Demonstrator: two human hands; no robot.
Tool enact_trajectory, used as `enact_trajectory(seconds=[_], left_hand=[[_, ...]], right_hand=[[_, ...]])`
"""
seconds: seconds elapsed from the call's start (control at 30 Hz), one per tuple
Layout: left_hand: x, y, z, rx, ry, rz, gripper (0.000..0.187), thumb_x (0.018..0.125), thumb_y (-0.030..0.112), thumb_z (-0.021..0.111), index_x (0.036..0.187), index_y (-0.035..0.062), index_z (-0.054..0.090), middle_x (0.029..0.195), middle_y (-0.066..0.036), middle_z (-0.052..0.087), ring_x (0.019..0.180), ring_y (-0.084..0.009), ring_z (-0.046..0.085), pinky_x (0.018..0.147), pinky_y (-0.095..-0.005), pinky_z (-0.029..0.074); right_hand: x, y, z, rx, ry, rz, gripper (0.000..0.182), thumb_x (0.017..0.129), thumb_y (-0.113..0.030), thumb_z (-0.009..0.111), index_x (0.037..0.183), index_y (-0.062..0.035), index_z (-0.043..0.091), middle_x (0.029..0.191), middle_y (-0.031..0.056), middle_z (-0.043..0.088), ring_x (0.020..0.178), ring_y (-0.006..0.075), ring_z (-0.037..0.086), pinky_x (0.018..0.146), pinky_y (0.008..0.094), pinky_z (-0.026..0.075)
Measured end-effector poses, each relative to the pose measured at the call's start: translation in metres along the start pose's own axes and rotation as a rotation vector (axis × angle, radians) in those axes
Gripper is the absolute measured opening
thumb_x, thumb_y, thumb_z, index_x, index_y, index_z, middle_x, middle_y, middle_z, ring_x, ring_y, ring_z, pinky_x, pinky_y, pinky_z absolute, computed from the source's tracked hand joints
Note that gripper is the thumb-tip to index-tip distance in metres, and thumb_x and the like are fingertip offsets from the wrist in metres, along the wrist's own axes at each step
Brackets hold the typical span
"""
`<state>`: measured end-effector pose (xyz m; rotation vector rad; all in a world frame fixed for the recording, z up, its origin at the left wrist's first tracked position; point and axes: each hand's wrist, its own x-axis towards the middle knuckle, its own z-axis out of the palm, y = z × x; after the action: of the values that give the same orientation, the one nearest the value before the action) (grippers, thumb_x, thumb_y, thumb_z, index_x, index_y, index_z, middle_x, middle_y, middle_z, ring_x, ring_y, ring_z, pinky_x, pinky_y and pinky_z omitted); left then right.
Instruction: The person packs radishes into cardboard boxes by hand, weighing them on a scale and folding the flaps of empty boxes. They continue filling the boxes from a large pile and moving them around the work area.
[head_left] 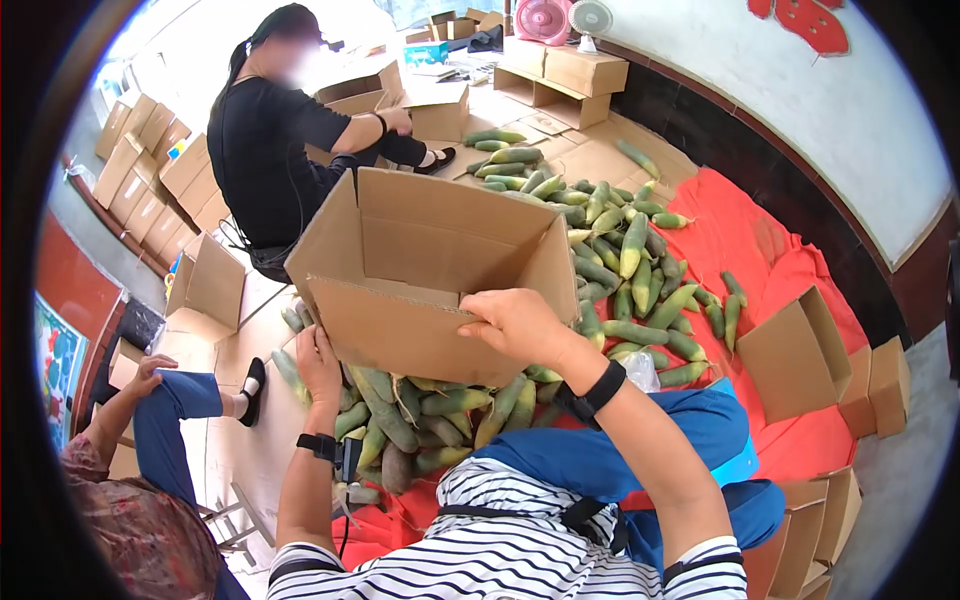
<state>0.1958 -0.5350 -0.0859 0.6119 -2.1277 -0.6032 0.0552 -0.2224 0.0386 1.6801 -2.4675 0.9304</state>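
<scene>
An open-topped cardboard box is held up in front of me, above a heap of green radishes. My right hand grips its near rim, with the thumb and fingers closed over the edge. At the box's lower left corner, my left hand presses its fingers to the cardboard; part of its grip is hidden. The visible inside walls of the box are bare, but its floor is mostly out of sight. More green radishes spread behind and to the right of it.
A red cloth lies under the radishes. Another open box stands at the right. A person in black sits ahead on the left near boxes, and another person's knee shows at lower left. Stacked cartons line the left wall.
</scene>
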Motion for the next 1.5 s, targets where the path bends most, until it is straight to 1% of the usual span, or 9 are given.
enact_trajectory(seconds=[0.4,0.47,0.67,0.77,0.93,1.03,1.13,1.23,1.5], left_hand=[[-0.019,-0.034,0.025,-0.121,-0.023,-0.233,0.021,0.095,0.019,0.052,0.096,-0.0017,0.058,0.088,-0.013,0.060,0.082,-0.0262,0.056,0.074,-0.0373,0.045],[-0.048,-0.042,0.030,-0.069,-0.120,-0.366,0.022,0.093,0.019,0.054,0.096,-0.0023,0.059,0.091,-0.016,0.061,0.082,-0.0288,0.057,0.072,-0.0389,0.045],[-0.129,0.037,0.056,-0.182,-0.828,-0.102,0.047,0.086,0.024,0.063,0.122,-0.0001,0.048,0.116,-0.021,0.055,0.101,-0.0296,0.057,0.085,-0.0410,0.048],[-0.151,0.022,0.096,-0.353,-0.747,0.166,0.059,0.088,0.030,0.065,0.132,0.0000,0.041,0.125,-0.018,0.052,0.110,-0.0273,0.053,0.096,-0.0398,0.042],[-0.130,0.042,0.068,-0.463,-0.802,-0.467,0.057,0.092,0.032,0.062,0.134,0.0015,0.039,0.125,-0.013,0.054,0.118,-0.0207,0.045,0.100,-0.0364,0.036],[-0.161,-0.029,0.090,-0.250,-0.802,-0.108,0.047,0.096,0.027,0.054,0.134,0.0044,0.038,0.112,-0.007,0.055,0.098,-0.0178,0.053,0.093,-0.0340,0.041],[-0.170,-0.033,0.092,0.094,-0.458,0.258,0.041,0.100,0.027,0.045,0.134,0.0050,0.037,0.116,-0.006,0.052,0.103,-0.0161,0.050,0.095,-0.0331,0.041],[-0.136,0.038,0.069,-0.067,-0.597,-0.133,0.031,0.100,0.015,0.037,0.128,0.0060,0.048,0.130,-0.010,0.052,0.120,-0.0162,0.046,0.099,-0.0301,0.038],[-0.110,0.036,0.063,-0.234,-0.547,-0.135,0.036,0.096,0.014,0.045,0.129,0.0003,0.045,0.130,-0.015,0.050,0.119,-0.0220,0.047,0.100,-0.0330,0.038]], right_hand=[[0.017,-0.013,0.022,-0.080,0.045,0.041,0.019,0.085,-0.023,0.060,0.088,-0.0047,0.056,0.087,0.0109,0.065,0.084,0.0316,0.063,0.070,0.0437,0.050],[0.018,-0.012,0.022,-0.088,0.094,0.014,0.016,0.083,-0.020,0.061,0.087,-0.0055,0.057,0.084,0.0108,0.065,0.082,0.0310,0.064,0.067,0.0433,0.051],[0.029,-0.054,0.039,-0.214,0.101,-0.209,0.011,0.069,-0.017,0.064,0.074,-0.0098,0.058,0.074,0.0079,0.063,0.073,0.0264,0.066,0.061,0.0385,0.054],[0.044,-0.086,0.074,-0.249,0.234,-0.307,0.007,0.069,-0.019,0.062,0.067,-0.0121,0.058,0.069,0.0025,0.062,0.067,0.0207,0.064,0.058,0.0337,0.051],[0.036,-0.099,0.108,-0.426,0.234,-0.319,0.007,0.068,-0.016,0.062,0.069,-0.0140,0.056,0.069,-0.0021,0.057,0.069,0.0161,0.057,0.059,0.0284,0.042],[0.034,-0.084,0.113,-0.394,0.329,-0.341,0.006,0.071,-0.015,0.060,0.070,-0.0130,0.054,0.070,-0.0018,0.054,0.072,0.0159,0.054,0.063,0.0271,0.042],[0.037,-0.073,0.110,-0.351,0.431,-0.367,0.006,0.074,-0.016,0.058,0.073,-0.0109,0.056,0.072,-0.0003,0.054,0.076,0.0163,0.054,0.072,0.0292,0.043],[0.043,-0.068,0.104,-0.373,0.522,-0.386,0.011,0.076,-0.017,0.057,0.082,-0.0077,0.059,0.077,0.0028,0.056,0.083,0.0190,0.056,0.085,0.0357,0.044],[0.023,-0.066,0.086,-0.434,0.549,-0.324,0.027,0.079,-0.019,0.055,0.101,-0.0053,0.064,0.104,0.0127,0.062,0.104,0.0287,0.056,0.095,0.0457,0.041]])
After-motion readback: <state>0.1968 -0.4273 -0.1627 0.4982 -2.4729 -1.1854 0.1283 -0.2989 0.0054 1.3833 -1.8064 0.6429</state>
